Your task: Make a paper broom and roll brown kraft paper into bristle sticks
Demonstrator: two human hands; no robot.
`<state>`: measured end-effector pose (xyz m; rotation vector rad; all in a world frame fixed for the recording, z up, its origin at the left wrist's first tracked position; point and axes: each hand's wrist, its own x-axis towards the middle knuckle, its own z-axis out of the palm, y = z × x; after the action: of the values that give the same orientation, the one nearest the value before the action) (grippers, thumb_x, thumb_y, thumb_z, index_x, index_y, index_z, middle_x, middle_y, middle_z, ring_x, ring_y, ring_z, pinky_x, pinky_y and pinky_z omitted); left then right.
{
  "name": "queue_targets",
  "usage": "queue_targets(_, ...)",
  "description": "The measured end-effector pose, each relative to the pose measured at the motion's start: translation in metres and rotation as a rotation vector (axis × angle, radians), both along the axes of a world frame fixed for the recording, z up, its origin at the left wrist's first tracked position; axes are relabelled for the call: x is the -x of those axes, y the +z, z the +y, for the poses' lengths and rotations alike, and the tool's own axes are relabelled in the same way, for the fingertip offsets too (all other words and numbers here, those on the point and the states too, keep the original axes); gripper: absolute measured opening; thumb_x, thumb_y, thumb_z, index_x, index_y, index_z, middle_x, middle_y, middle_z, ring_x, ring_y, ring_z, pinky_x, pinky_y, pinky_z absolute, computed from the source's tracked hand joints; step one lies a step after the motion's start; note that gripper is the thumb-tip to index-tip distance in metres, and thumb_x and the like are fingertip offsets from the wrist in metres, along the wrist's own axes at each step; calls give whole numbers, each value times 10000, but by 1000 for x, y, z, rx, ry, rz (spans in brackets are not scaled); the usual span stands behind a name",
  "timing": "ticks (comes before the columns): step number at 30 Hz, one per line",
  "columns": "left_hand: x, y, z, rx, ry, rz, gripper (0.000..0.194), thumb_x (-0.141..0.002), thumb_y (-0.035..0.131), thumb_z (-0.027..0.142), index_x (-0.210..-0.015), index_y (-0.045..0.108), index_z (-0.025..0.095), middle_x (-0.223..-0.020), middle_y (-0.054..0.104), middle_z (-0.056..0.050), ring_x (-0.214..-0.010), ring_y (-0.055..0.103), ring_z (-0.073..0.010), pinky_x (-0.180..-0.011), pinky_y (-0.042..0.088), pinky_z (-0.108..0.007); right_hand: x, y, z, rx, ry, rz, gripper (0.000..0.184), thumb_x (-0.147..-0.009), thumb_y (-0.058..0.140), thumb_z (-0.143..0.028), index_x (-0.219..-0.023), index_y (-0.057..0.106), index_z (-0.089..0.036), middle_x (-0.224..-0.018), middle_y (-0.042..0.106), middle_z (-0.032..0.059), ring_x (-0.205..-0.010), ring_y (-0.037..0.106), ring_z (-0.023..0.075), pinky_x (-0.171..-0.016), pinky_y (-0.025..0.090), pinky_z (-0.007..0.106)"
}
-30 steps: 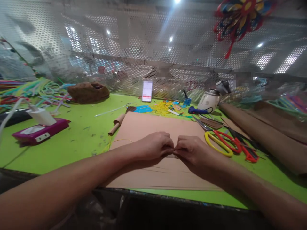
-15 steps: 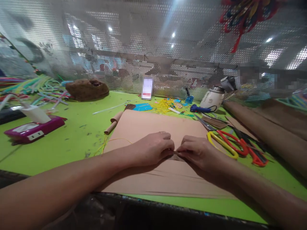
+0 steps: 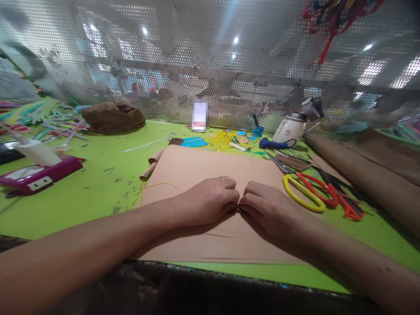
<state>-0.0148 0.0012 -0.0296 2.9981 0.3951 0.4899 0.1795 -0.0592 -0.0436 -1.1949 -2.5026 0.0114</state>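
A large sheet of brown paper (image 3: pixel 216 164) lies on the green table before me, cut or creased in short lines near its front. Over its middle, my left hand (image 3: pixel 215 197) is closed in a pinch. My right hand (image 3: pixel 265 203) pinches from the other side, its fingertips touching those of the left. Between them a small dark bit of brown paper (image 3: pixel 238 209) shows; most of it is hidden by the fingers. Yellow string (image 3: pixel 160 183) runs over the sheet's left part toward my left forearm.
Yellow-handled scissors (image 3: pixel 303 192) and red-handled scissors (image 3: pixel 320 188) lie right of the sheet. Behind are yellow shreds (image 3: pixel 223 140), a blue glue gun (image 3: pixel 274 143) and a white kettle-like pot (image 3: pixel 290 130). A purple power strip (image 3: pixel 49 175) is at left, a phone (image 3: pixel 200 116) at the back.
My fingertips have come closer together, and the brown piece between them shows less. The view has shifted slightly.
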Motion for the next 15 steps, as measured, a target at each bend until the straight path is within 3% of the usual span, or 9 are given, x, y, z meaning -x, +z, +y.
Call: queue_targets(15,3,8,-2,-37,42,64,189,-850,499,199,-674,555,157,-712,510,-17,-627,452,-123,-557,350,-240,-4,6,-9,56,-71,2,149,-874,513,-201,-726,501,-194,-765,516,29,-686,486,148,-623,375,291)
